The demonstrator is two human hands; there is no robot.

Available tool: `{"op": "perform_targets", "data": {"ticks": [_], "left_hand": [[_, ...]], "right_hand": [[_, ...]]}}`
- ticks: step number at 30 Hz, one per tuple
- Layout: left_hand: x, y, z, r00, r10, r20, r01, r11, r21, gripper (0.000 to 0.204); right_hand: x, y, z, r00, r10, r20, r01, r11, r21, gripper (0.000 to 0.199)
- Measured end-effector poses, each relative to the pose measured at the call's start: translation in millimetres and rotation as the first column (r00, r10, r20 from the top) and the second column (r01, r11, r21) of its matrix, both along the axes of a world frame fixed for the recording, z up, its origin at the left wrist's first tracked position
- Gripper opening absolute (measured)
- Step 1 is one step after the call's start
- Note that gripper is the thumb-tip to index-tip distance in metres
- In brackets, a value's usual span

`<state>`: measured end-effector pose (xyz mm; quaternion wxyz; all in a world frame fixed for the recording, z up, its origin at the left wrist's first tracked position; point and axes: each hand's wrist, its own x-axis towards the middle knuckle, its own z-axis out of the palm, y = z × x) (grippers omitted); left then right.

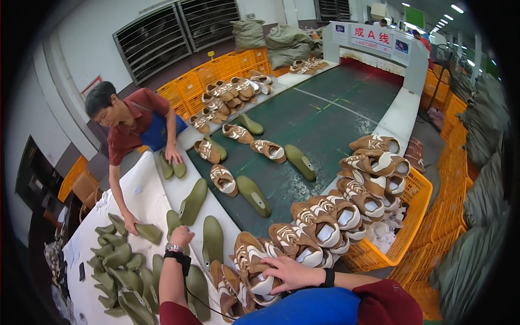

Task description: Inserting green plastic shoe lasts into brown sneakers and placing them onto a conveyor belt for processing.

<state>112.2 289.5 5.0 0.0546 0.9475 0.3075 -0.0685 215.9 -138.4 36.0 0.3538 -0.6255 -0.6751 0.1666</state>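
Observation:
My left hand (181,236) is closed at the end of a green shoe last (172,220), beside the white table edge; its fingertips are partly hidden. My right hand (295,272) curls over the heel of a brown sneaker (248,250) with white trim, in the row nearest me. Between my arms a larger green last (213,238) lies on the white ledge, and another last (193,201) rests farther up. More brown sneakers (223,287) stand close below my right hand.
A co-worker (135,119) at the left touches green lasts with both hands. A pile of lasts (122,260) covers the left table. Sneakers and lasts lie on the green conveyor belt (336,108). Sneakers line its right ledge, beside a yellow crate (417,216) holding white paper.

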Motion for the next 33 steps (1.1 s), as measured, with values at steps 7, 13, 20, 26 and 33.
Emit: {"op": "perform_targets", "data": {"ticks": [7, 13, 20, 26, 33], "left_hand": [[70, 62, -49, 0.974, 0.083, 0.210, -0.060, 0.991, -0.116, 0.065], [81, 73, -46, 0.997, 0.066, -0.038, -0.072, 0.978, -0.198, 0.066], [60, 71, -63, 0.957, 0.044, 0.286, 0.022, 0.975, -0.221, 0.058], [25, 3, -40, 0.995, 0.035, 0.092, -0.010, 0.966, -0.260, 0.059], [-101, -101, 59, 0.993, 0.078, 0.092, -0.034, 0.913, -0.407, 0.063]], "right_hand": [[0, -2, -14, 0.996, -0.086, -0.033, 0.087, 0.996, 0.021, 0.048], [-4, 1, -15, 0.992, -0.119, 0.032, 0.117, 0.991, 0.065, 0.047], [-3, 11, -29, 0.989, -0.145, -0.011, 0.145, 0.989, 0.009, 0.052], [-1, 6, -8, 0.977, -0.209, 0.037, 0.211, 0.977, -0.043, 0.049], [2, 11, -10, 0.994, -0.108, 0.024, 0.109, 0.993, -0.050, 0.046]]}}
